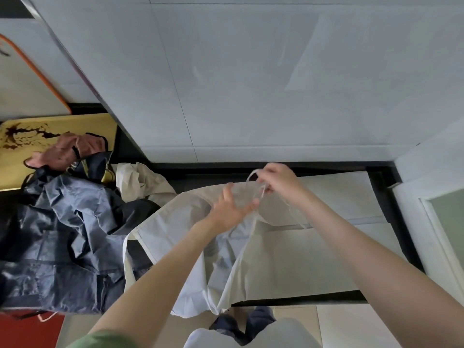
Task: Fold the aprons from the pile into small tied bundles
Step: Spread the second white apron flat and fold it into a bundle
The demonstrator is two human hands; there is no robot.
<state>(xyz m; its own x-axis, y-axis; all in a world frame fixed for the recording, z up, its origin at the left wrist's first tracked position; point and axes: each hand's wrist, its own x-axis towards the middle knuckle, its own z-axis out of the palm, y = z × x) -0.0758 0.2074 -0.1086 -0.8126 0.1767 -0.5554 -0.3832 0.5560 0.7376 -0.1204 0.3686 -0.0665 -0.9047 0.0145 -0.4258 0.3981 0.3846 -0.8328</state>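
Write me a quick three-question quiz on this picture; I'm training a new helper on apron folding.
1. Which hand pinches the white strap? A) left B) right C) neither
2. True or false: the left hand grips the dark blue pile.
3. Fill in: the white apron lies spread on a ___ counter.
Key: 1 B, the right hand. 2 False; its fingers are spread over the white apron, curled round nothing. 3 black.
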